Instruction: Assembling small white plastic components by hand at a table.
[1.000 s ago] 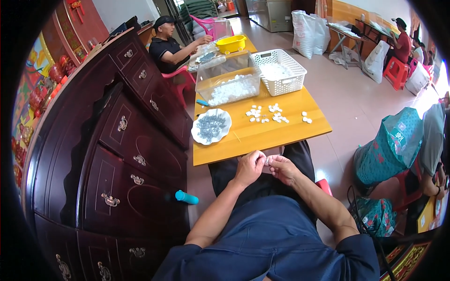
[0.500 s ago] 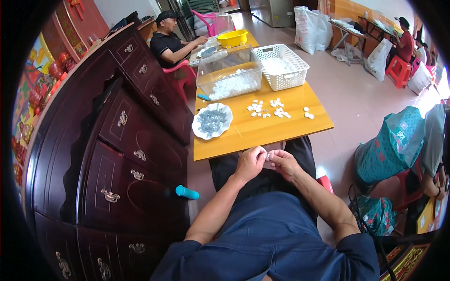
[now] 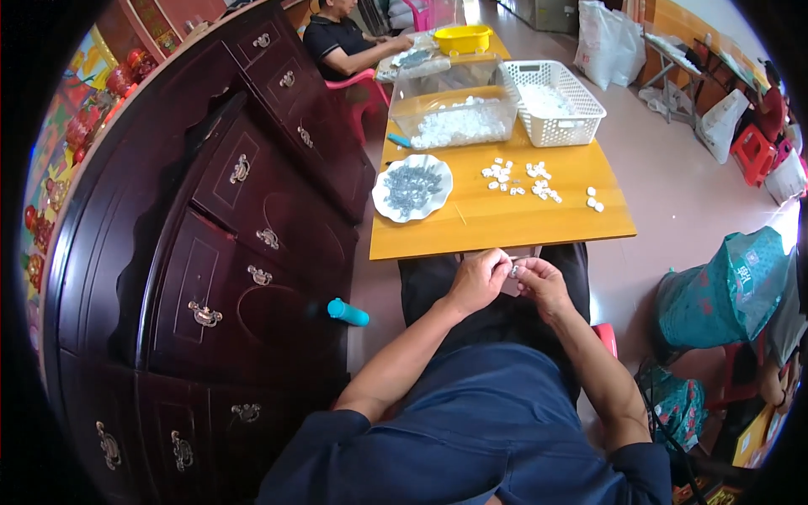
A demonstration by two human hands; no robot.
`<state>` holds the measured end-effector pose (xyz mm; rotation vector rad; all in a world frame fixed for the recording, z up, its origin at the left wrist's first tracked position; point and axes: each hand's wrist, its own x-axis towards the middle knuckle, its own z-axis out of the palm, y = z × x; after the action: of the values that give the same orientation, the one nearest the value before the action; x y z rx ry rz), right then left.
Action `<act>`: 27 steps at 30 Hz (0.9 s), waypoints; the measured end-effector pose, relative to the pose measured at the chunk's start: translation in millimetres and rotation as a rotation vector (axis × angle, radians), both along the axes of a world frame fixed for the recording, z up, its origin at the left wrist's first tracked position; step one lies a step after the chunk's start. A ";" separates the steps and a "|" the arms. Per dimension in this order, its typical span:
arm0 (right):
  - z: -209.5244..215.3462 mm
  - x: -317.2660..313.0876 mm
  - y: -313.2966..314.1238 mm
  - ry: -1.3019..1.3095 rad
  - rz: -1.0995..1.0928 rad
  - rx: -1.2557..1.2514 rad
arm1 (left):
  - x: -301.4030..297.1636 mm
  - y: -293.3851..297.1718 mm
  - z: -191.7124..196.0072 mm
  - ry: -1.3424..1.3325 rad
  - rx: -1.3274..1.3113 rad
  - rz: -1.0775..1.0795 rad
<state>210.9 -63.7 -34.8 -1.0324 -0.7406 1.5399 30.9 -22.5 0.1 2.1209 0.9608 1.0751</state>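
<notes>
Just past the near table edge, over my lap, my two hands meet fingertip to fingertip. Between the thumb and fingers of my right hand [image 3: 543, 284] sits a small whitish piece [image 3: 513, 272]. My left hand [image 3: 479, 282] is closed, its fingertips pressed at the same piece; whether they pinch something else is hidden. Nearest on the wooden table [image 3: 522, 231] are loose small white plastic pieces [image 3: 502, 174] in clusters, with a few apart at the right. Left of them is a scalloped white plate [image 3: 393, 213] heaped with small grey translucent parts [image 3: 412, 187].
Behind the plate stand a clear bin [image 3: 459, 126] of white pieces and a white perforated basket [image 3: 581, 130]. A yellow basin [image 3: 463, 39] is farther back, near a seated person [image 3: 341, 42]. Dark drawers [image 3: 244, 210] line the left, with a teal bottle [image 3: 348, 312] beside them.
The view has shifted, so the table and my hands sit differently in the picture. My fingers have turned slightly around the small piece, which stays between my hands.
</notes>
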 end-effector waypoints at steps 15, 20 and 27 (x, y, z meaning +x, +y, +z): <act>44.8 13.5 -2.7 -0.176 -0.081 0.038 | 15.6 21.7 38.5 0.026 -0.186 -0.113; 64.3 23.0 18.4 -0.059 -0.109 0.034 | 29.1 48.6 56.4 -0.019 -0.293 -0.152; 51.8 35.1 19.5 0.003 -0.183 0.028 | 47.8 52.8 34.0 -0.074 -0.486 -0.184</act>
<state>246.0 -44.1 17.0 -1.0476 -0.6452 1.3704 78.7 30.3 34.1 1.7186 0.8670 0.7320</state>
